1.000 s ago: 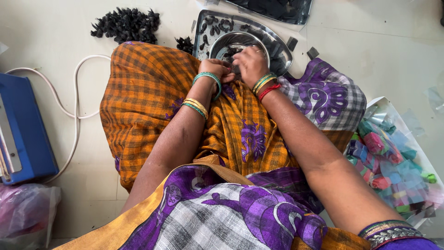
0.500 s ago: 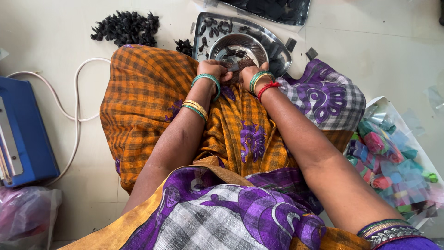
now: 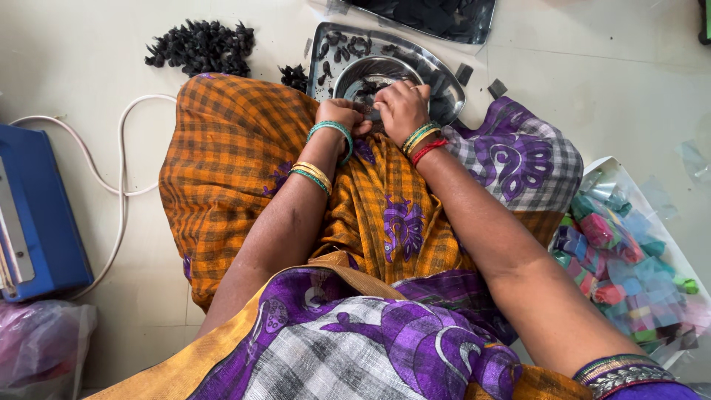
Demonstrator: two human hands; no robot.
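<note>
- A blue box-shaped device (image 3: 33, 215) is seen at the far left on the pale floor, and a white cable (image 3: 118, 159) is looped beside it
- A crumpled plastic bag (image 3: 41, 344) is found below the device, in the lower left corner
- A heap of small dark pieces (image 3: 200, 46) is spread on the floor at the upper left, apart from the tray
- An orange checked cloth (image 3: 237, 155) is draped over the lap, and both forearms are laid across it
- The left hand (image 3: 342, 116) is held at the near edge of the bowl with its fingers curled inward; something small seems to be pinched there, but what it is cannot be told
- Green and gold bangles (image 3: 320, 155) are worn on the left wrist
- A round steel bowl (image 3: 374, 74) is set on a steel tray (image 3: 444, 81) just past the knees; dark pieces are scattered in both
- The right hand (image 3: 404, 107) is bent over the bowl's rim, touching the left hand, with its fingertips gathered; whether anything is gripped by it is hidden
- Green and red bangles (image 3: 422, 141) are worn on the right wrist
- A dark plastic sheet (image 3: 437, 15) with more dark material is laid beyond the tray
- An open clear bag of small coloured packets (image 3: 622, 259) is placed at the far right
</note>
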